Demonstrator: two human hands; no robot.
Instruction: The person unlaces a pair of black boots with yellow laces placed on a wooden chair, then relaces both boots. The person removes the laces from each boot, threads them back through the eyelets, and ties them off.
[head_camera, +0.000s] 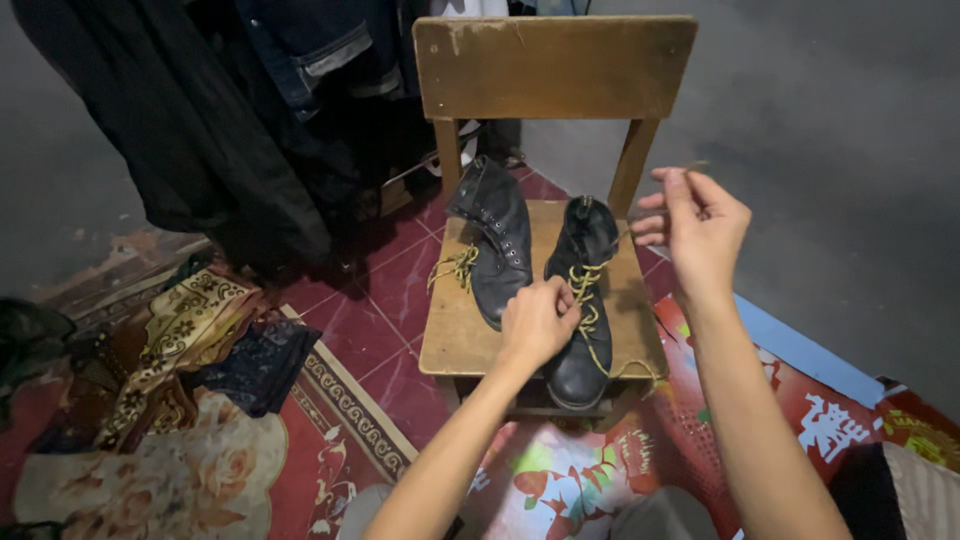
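I note lacing under way at frame centre: my left hand (537, 322) pinches the yellow lace (588, 300) on the right boot (582, 300), my right hand (695, 220) pinches its end, drawn upward. Next, I judge, tension must stay even.

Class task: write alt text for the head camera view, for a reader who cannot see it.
Two black boots with yellow laces stand on a wooden chair. The left hand rests on the right boot's lacing while the right hand pulls a lace end up and away. Patterned rugs cover the floor.

A home: hanging clothes (200, 110), patterned rugs (190, 440), a worn wooden chair (550, 70).
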